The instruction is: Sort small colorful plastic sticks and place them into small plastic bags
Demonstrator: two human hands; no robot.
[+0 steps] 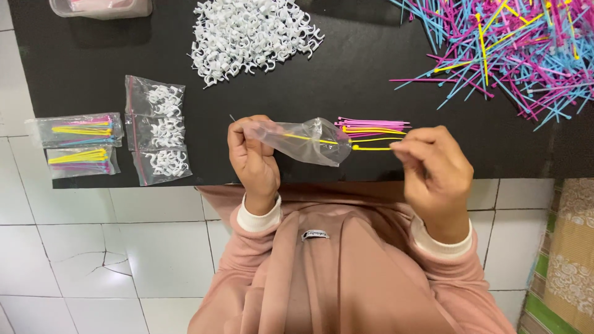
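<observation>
Black work mat over white tiles: left hand (pixel 252 159) pinches the mouth of a small, limp, slippery clear plastic bag (pixel 306 141) while right hand (pixel 433 168) pinches thin, light, springy coloured plastic ties (pixel 371 131) by their ends, tips inside the bag.

clear bag (pixel 309 141) held | five filled bags (pixel 154 131) left (transparent)

Dusty-pink garment (pixel 346 272), cream ribbed cuffs (pixel 257 219), small white chest label (pixel 315 234).
</observation>
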